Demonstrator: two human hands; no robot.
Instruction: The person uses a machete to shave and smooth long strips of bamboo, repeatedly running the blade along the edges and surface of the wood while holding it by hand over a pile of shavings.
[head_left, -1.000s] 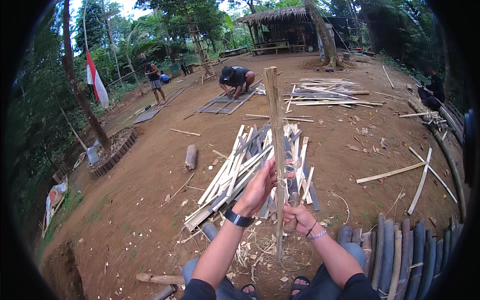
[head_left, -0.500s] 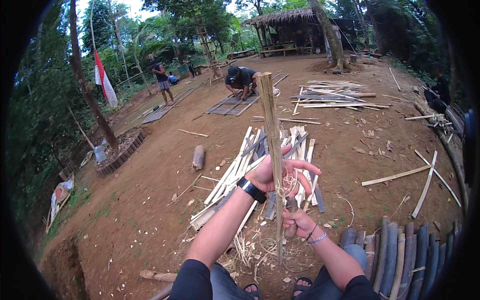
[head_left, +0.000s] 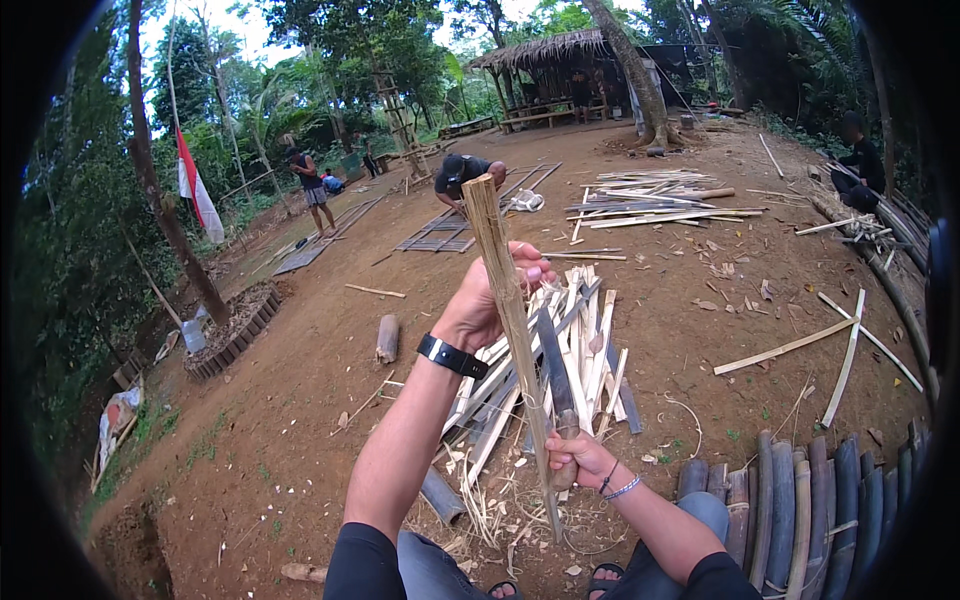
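A long wooden stake (head_left: 511, 300) stands before me, its top tipped toward the left and its lower end near the ground between my feet. My left hand (head_left: 487, 300), with a black watch on the wrist, is around its upper part; the curled fingers show on the stake's right side. Lower down, my right hand (head_left: 585, 460) grips the handle of a machete (head_left: 555, 365). The dark blade points upward, just right of the stake. The fingers of that hand are close against the stake, and I cannot tell whether they touch it.
Beyond my hands lies a heap of split bamboo strips (head_left: 490, 440). Bamboo poles (head_left: 790, 510) are lined up at my right, and a short log (head_left: 387, 338) lies to the left. Another strip pile (head_left: 650, 195) and a person crouching over a slatted panel (head_left: 435, 235) are farther off.
My left hand has risen leftward and curled around the stake; the pale fibres at its fingers no longer show there. The stake's top has tipped left, and the machete blade has come into view.
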